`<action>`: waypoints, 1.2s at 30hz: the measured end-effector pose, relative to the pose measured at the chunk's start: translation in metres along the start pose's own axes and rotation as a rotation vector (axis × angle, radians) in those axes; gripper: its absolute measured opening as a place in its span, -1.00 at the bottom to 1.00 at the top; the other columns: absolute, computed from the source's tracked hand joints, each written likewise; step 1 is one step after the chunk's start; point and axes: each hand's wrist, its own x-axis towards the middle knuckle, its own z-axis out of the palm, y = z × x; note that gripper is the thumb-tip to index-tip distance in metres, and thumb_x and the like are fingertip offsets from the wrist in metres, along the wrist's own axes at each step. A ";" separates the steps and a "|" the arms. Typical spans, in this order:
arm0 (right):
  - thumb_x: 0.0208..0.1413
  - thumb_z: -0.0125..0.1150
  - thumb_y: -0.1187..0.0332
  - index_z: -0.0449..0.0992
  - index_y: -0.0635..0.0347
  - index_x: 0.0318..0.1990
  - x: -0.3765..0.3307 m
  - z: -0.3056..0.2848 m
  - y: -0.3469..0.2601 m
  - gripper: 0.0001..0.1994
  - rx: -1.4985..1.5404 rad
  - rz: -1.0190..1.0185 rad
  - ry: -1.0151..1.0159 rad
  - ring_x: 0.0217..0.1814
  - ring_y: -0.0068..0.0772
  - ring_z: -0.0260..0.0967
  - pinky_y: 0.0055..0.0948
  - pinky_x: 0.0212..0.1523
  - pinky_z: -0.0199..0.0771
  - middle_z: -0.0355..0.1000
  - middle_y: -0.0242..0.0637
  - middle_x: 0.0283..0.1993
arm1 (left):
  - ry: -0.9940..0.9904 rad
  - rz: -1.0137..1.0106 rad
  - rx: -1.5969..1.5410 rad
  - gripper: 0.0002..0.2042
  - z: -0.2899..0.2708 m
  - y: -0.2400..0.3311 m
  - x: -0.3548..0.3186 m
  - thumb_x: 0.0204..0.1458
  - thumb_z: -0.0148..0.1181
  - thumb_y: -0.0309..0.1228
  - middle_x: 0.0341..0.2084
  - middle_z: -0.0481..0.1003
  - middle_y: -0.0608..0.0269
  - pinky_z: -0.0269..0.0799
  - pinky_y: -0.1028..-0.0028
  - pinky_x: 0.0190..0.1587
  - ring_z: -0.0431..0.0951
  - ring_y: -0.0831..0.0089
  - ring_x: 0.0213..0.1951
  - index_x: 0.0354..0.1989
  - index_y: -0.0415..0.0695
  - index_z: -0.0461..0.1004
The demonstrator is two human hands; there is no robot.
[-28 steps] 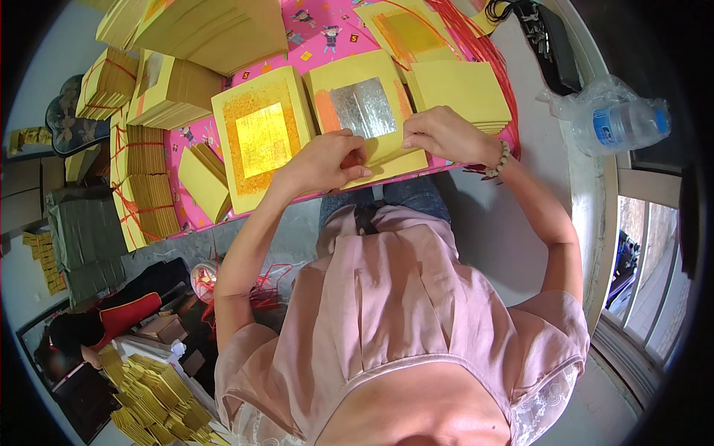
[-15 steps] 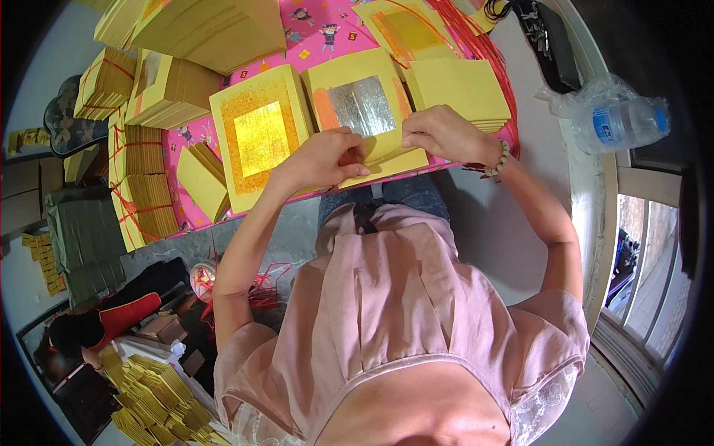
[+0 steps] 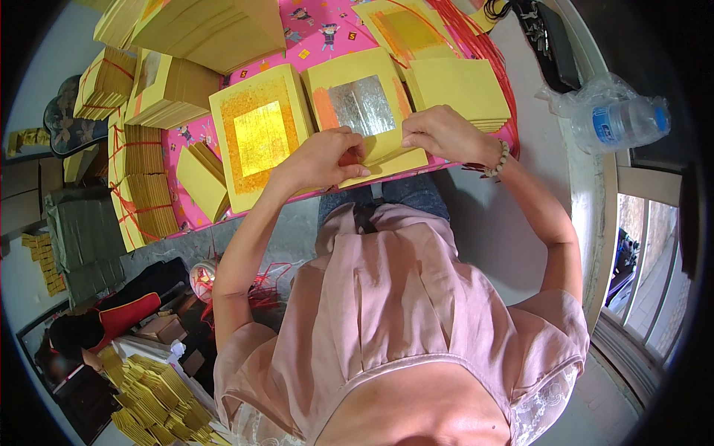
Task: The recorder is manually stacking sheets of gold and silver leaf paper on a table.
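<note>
On top of a stack of yellow joss paper with a silver foil square and orange bands (image 3: pixel 361 104), both of my hands work at the near edge. The near edge of the top sheet is lifted and bent up between them. My left hand (image 3: pixel 327 157) has its fingers curled on the left part of that edge, thumb toward the middle. With its fingertips pinched together, my right hand (image 3: pixel 448 135) grips the right part of the edge. A bead bracelet circles the right wrist. To the left lies a stack of joss paper with gold foil (image 3: pixel 262 141), apart from my fingers.
Plain yellow folded stacks (image 3: pixel 460 93) and red strings (image 3: pixel 494 52) lie at the right on the pink patterned tablecloth (image 3: pixel 256 70). Tied bundles (image 3: pixel 145 201) line the left. A plastic bottle (image 3: pixel 621 126) stands far right. A person in black and red (image 3: pixel 130 320) is beside yellow bundles (image 3: pixel 160 394).
</note>
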 end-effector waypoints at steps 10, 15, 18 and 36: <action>0.18 0.22 0.27 0.50 0.29 -0.33 -0.001 0.001 0.000 -0.78 -0.002 0.008 0.005 -0.33 0.07 0.43 -0.12 -0.29 0.39 0.43 -0.04 -0.41 | -0.010 -0.006 0.013 -0.68 -0.002 0.004 0.000 0.04 0.36 -0.24 -0.36 0.52 -0.05 0.47 0.18 -0.15 0.57 0.01 -0.23 -0.28 -0.27 0.49; 0.19 0.22 0.24 0.51 0.26 -0.26 -0.003 0.007 0.003 -0.77 -0.076 -0.031 0.070 -0.29 0.05 0.45 -0.11 -0.28 0.42 0.45 -0.08 -0.32 | 0.068 0.069 0.187 -0.76 0.002 0.007 -0.001 0.15 0.20 -0.33 -0.31 0.50 -0.13 0.48 0.11 -0.18 0.57 -0.07 -0.24 -0.17 -0.28 0.47; 0.20 0.22 0.20 0.50 0.22 -0.18 -0.009 0.005 -0.020 -0.75 -0.154 -0.045 0.143 -0.27 0.02 0.46 -0.10 -0.29 0.45 0.45 -0.14 -0.27 | 0.072 0.009 0.231 -0.79 0.001 0.013 -0.002 0.16 0.13 -0.41 -0.34 0.52 -0.18 0.46 0.04 -0.18 0.55 -0.15 -0.26 -0.13 -0.28 0.46; 0.22 0.21 0.21 0.56 0.20 -0.20 0.087 -0.046 0.017 -0.77 -0.107 0.024 0.241 -0.22 0.05 0.50 -0.11 -0.21 0.46 0.54 -0.08 -0.30 | 0.657 0.159 0.467 -0.39 0.004 0.030 0.007 -0.04 0.37 -0.40 0.23 0.30 0.00 0.27 0.03 0.26 0.28 -0.11 0.25 0.25 -0.09 0.34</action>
